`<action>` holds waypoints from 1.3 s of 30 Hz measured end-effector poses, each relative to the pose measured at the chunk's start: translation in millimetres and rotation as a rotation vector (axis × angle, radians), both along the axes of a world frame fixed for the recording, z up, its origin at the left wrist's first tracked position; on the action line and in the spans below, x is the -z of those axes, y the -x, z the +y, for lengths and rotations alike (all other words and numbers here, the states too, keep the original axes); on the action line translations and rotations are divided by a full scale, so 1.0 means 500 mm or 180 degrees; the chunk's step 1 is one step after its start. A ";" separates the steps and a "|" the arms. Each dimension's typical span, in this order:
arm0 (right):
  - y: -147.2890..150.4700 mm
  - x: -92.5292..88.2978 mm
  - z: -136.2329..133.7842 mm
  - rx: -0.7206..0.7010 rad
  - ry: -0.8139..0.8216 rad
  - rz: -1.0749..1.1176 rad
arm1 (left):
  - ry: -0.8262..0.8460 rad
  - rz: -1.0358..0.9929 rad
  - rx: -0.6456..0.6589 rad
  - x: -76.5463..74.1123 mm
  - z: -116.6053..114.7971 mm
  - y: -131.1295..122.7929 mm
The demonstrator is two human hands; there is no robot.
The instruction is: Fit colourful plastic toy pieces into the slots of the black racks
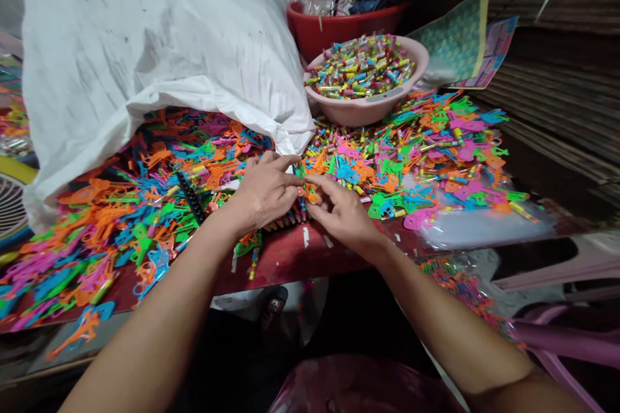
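Observation:
My left hand (265,192) and my right hand (341,211) meet at the middle of a red table (290,255), fingertips close together over a small orange plastic piece (310,195). Both hands have fingers curled in a pinch around it. Under the left hand lies a dark strip (191,197) holding a row of small coloured pieces. Heaps of flat plastic toy shapes (145,206) in orange, green, pink and blue cover the table on both sides of my hands.
A big white sack (145,45) spills toys at the left. A pink basin (368,106) full of small coloured tubes stands behind, a red tub (339,26) beyond it. Printed sheets (460,39) lean at the right; pink plastic furniture (557,335) stands lower right.

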State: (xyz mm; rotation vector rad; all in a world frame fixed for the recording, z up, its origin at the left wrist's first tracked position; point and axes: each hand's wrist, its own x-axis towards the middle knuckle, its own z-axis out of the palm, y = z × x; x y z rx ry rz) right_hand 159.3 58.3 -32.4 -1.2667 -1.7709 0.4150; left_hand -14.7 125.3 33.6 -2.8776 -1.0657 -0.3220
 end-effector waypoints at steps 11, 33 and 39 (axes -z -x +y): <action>-0.017 -0.015 0.016 0.0121 -0.0469 -0.0462 | -0.0041 -0.0125 0.0128 0.004 0.007 0.012; -0.002 -0.047 0.024 -0.0124 -0.0638 -0.0809 | 0.0063 -0.0365 0.0355 -0.001 0.018 0.025; -0.005 -0.032 0.029 -0.0114 -0.0187 -0.1036 | 0.0145 -0.0371 0.0297 -0.005 0.017 0.027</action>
